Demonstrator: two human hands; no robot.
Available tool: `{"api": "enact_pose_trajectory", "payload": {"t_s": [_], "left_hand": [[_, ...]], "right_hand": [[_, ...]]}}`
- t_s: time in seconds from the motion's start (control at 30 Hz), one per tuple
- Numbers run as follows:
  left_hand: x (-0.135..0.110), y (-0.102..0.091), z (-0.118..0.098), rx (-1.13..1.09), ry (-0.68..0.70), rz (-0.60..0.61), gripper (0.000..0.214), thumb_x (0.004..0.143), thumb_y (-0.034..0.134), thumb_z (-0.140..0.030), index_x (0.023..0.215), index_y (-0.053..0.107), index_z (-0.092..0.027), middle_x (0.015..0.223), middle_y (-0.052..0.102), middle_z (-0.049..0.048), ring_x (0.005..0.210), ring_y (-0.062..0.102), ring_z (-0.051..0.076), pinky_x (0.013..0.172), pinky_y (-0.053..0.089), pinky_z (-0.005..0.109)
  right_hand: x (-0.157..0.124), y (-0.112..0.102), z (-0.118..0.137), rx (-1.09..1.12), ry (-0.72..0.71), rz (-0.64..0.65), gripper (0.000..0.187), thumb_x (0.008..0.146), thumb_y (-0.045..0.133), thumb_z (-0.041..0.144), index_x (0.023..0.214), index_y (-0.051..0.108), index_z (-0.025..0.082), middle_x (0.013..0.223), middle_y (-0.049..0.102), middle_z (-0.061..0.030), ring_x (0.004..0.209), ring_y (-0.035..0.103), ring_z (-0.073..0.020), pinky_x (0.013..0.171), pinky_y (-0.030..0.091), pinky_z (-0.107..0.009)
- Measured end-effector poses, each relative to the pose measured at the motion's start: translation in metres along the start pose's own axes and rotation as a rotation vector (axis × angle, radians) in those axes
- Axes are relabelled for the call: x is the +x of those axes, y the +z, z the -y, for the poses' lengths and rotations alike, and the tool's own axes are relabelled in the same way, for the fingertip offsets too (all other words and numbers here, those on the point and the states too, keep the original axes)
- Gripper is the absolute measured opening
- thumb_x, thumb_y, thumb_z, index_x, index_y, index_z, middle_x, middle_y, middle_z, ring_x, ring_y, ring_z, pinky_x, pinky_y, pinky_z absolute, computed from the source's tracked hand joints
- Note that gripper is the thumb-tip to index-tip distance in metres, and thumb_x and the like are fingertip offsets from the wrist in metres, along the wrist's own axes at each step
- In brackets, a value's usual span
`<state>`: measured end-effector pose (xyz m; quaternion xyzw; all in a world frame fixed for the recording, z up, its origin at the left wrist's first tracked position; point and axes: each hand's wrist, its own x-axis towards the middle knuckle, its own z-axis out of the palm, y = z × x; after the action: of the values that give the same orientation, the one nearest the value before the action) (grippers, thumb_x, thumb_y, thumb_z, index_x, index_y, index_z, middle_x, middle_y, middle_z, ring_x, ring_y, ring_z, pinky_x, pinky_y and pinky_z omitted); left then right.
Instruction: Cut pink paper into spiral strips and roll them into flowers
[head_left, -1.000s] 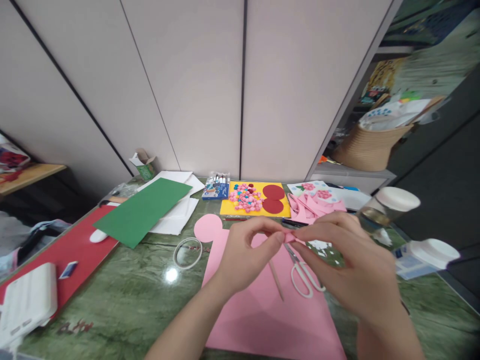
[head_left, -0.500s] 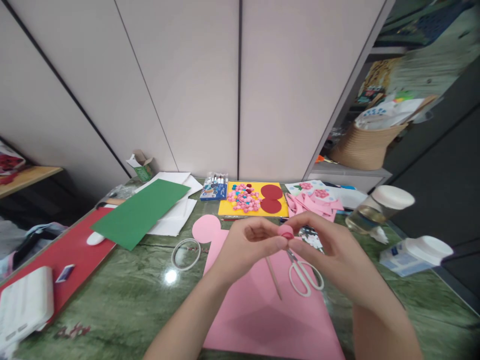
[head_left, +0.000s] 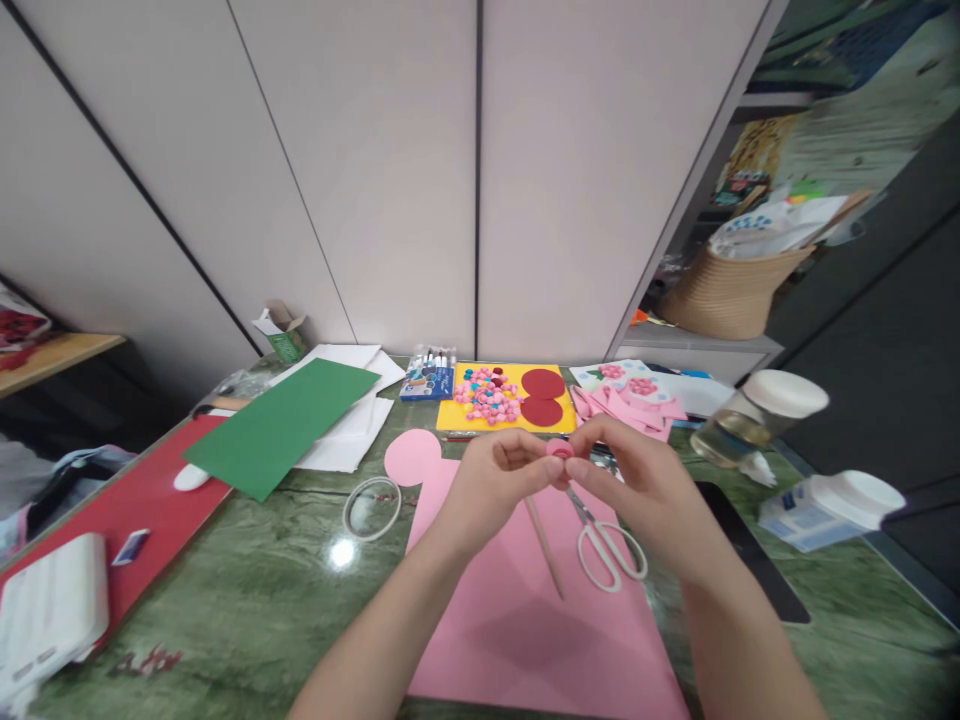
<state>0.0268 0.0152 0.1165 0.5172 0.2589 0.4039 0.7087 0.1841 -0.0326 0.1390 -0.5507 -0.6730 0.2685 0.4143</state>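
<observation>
Between the fingertips of my left hand and my right hand is a small pink paper roll, wound into a rosette. Both hands pinch it, one from each side, above the pink paper sheet. Below the hands, white-handled scissors and a thin wooden stick lie on that sheet. A pink paper circle sits left of my left hand, with a roll of tape beside it.
A yellow sheet at the back bears pink rolled pieces and red circles. Pink strips lie right of it. Green paper overlaps red paper at left. Jars and a black phone-like slab stand right.
Both hands have shifted slightly left and the pink roll has tilted a little. My right forearm moved left, uncovering the black slab.
</observation>
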Motion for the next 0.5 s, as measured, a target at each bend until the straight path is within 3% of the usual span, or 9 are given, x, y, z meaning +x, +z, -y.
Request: {"api": "enact_pose_trajectory", "payload": {"t_s": [0.3, 0.5], "left_hand": [[0.0024, -0.0013, 0.0012, -0.052, -0.044, -0.004, 0.018, 0.074, 0.069, -0.03, 0.083, 0.072, -0.015, 0.076, 0.07, 0.0053, 0.07, 0.064, 0.015, 0.069, 0.042, 0.027], [0.0049, -0.001, 0.0047, -0.064, -0.012, -0.033, 0.017, 0.069, 0.073, -0.028, 0.081, 0.071, -0.016, 0.073, 0.07, 0.0037, 0.07, 0.064, 0.015, 0.073, 0.044, 0.029]], "right_hand": [[0.007, 0.0036, -0.0065, 0.037, 0.027, -0.074, 0.012, 0.086, 0.054, 0.029, 0.078, 0.054, 0.021, 0.075, 0.056, 0.0013, 0.073, 0.053, -0.014, 0.066, 0.042, -0.026], [0.0072, 0.0047, -0.0069, 0.019, 0.026, -0.057, 0.011, 0.087, 0.052, 0.028, 0.079, 0.053, 0.021, 0.075, 0.059, 0.0015, 0.074, 0.056, -0.0143, 0.067, 0.042, -0.027]]}}
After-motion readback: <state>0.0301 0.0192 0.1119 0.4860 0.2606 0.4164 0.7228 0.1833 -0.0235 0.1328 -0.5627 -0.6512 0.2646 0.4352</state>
